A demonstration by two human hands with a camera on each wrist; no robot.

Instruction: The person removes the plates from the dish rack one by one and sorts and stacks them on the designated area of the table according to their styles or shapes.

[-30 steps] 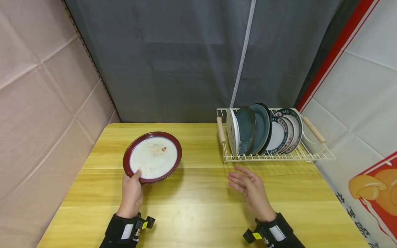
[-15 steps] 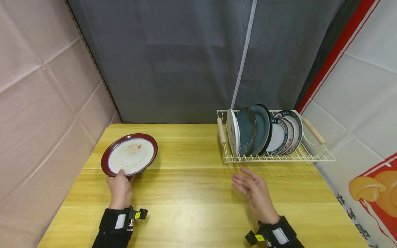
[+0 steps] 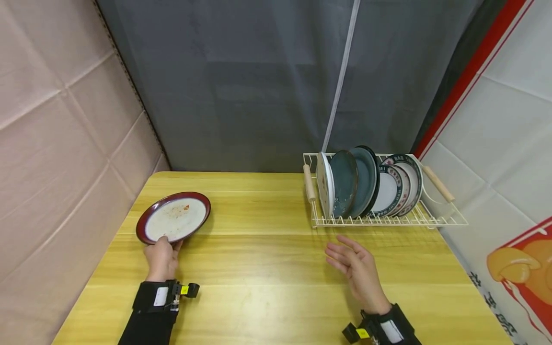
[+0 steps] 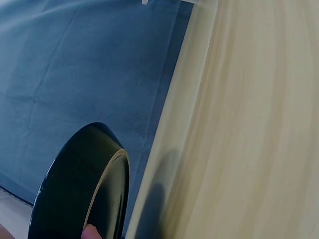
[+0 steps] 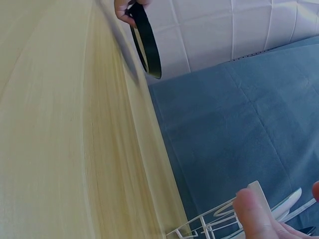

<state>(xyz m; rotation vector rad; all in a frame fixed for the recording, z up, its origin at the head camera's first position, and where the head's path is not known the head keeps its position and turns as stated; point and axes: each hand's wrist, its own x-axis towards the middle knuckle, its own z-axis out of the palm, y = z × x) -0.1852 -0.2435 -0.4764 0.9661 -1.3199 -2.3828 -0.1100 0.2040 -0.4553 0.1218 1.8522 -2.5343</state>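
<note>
At the table's left side, my left hand (image 3: 161, 261) pinches the near rim of a plate (image 3: 174, 218), thumb on top and fingers beneath. The plate has a dark red rim and a white middle with brown and orange food specks. Its dark underside (image 4: 75, 184) shows in the left wrist view, raised off the table. My right hand (image 3: 354, 268) hovers with relaxed fingers and holds nothing. Just beyond it stands a white wire dish rack (image 3: 388, 221); in the right wrist view its thumb (image 5: 251, 211) overlaps the rack.
Upright in the rack are a white plate (image 3: 324, 184), blue-grey plates (image 3: 343, 184) and several white plates with patterned rims (image 3: 384, 191). Wooden handles (image 3: 309, 182) flank the rack. A grey curtain (image 3: 258, 96) closes off the table's (image 3: 258, 268) back; walls stand left and right.
My left hand has carried the plate leftward across the table, a little lower and tilted more. My right hand has drifted slightly right and nearer, still holding nothing.
</note>
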